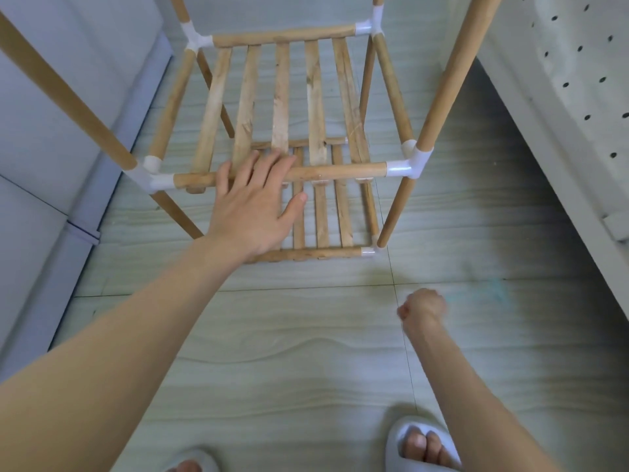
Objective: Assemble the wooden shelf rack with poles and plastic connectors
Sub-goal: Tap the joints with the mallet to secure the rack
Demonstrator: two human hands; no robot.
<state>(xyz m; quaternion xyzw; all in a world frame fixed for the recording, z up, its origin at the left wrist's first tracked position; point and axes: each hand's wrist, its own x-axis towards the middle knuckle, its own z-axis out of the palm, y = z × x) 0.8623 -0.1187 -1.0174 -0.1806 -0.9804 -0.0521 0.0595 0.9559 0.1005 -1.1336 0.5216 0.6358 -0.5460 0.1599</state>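
The wooden shelf rack [282, 97] stands on the floor ahead of me, with slatted shelves on two levels. White plastic connectors [410, 163] join the rails to the upright poles [452, 73] at each corner. My left hand [253, 202] lies flat with straight fingers on the front rail [340, 172] of the upper shelf. My right hand [423, 308] hangs apart from the rack, lower right, fingers curled into a fist with nothing in it. The lower shelf [323, 216] shows beneath the upper one.
A pale wall and skirting [85, 229] run along the left. A white perforated panel [578, 80] leans at the right. My feet in grey slippers [418, 441] stand on the tiled floor [306, 352] at the bottom edge.
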